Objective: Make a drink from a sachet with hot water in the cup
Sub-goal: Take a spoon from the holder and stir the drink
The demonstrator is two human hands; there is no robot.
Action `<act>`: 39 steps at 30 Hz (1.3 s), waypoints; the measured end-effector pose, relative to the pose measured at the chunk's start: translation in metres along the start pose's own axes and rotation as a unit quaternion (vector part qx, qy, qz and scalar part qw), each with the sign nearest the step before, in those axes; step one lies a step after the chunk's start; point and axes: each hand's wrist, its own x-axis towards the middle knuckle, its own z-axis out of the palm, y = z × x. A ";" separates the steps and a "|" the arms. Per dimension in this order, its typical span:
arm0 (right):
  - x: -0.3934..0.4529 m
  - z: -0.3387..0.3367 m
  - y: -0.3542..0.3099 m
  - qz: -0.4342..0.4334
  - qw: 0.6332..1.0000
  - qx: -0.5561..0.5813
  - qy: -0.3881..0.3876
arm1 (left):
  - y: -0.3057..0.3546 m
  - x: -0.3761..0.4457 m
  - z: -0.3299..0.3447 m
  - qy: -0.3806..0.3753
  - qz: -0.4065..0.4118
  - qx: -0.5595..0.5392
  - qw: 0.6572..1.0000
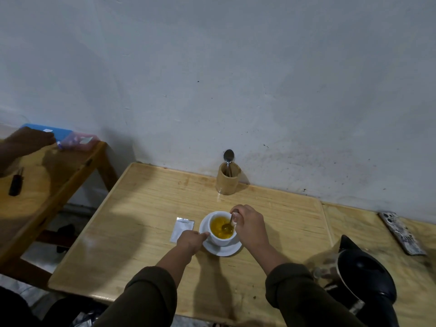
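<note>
Pinching the handle of a spoon (228,226) between closed fingertips (236,214), the right hand (250,226) is hovering over the far right rim of a white cup (221,239), wrist bent downward and forearm reaching in from the lower right in a dark sleeve. The spoon's bowl is sitting submerged in the yellow-orange liquid filling the cup. The left hand (190,240) is curling loosely into a near fist, its thumb extending to touch the cup's left wall, steadying it; the left forearm is stretching forward from the bottom centre. The cup is standing upright on a white saucer (224,250) near the middle of a pale wooden table (141,232). A silvery sachet (181,230) is lying flat just left of the saucer, partly covered by the left hand. A wooden holder (228,179) with another spoon is standing against the wall behind. A dark kettle (365,277) is sitting at the table's near right, well apart from the cup.
</note>
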 end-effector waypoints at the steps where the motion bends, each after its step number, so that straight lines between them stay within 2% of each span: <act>1: -0.001 0.000 0.001 0.001 1.000 0.003 0.003 | 0.001 0.000 0.000 -0.001 -0.001 -0.003 1.000; 10: -0.001 0.000 -0.002 -0.015 0.997 0.070 -0.031 | 0.001 0.000 0.000 0.007 -0.017 -0.020 1.000; 18: 0.003 0.001 0.000 -0.015 1.000 -0.005 -0.016 | 0.004 -0.004 -0.002 -0.003 -0.010 -0.010 1.000; 26: -0.001 0.004 -0.004 -0.023 0.997 0.070 -0.039 | 0.004 -0.005 -0.003 -0.010 -0.023 -0.027 0.999; 35: 0.004 0.000 -0.002 -0.014 1.000 -0.013 -0.021 | 0.000 0.001 0.000 -0.002 -0.024 -0.019 1.000; 39: 0.001 0.001 -0.001 -0.020 0.999 0.028 -0.028 | 0.002 -0.001 -0.001 0.006 -0.020 -0.025 0.999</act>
